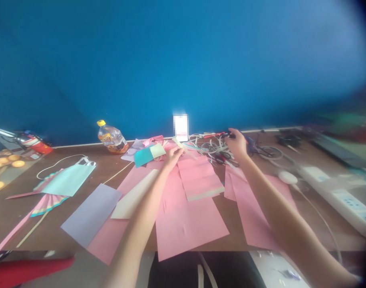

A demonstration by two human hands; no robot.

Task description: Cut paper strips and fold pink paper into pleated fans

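Observation:
My left hand (173, 156) is closed in a pinch over the pink papers, on a small pale yellow paper strip (178, 143). Beside it lies a teal and cream paper piece (145, 156). Farther right, my right hand (237, 143) reaches to the back of the table, its fingers closed around something dark that blurs with the clutter. Left of those fingers is a thin red object (217, 134). Between my arms rest a folded pink paper (199, 176) with a pale edge and a large pink sheet (190, 228).
A bottle with a yellow cap (112, 138) and a lit phone screen (181, 127) stand by the blue wall. Paper scraps and cables (211, 147) lie at the back. A light blue mask (69, 178) is at left, a power strip (339, 192) at right.

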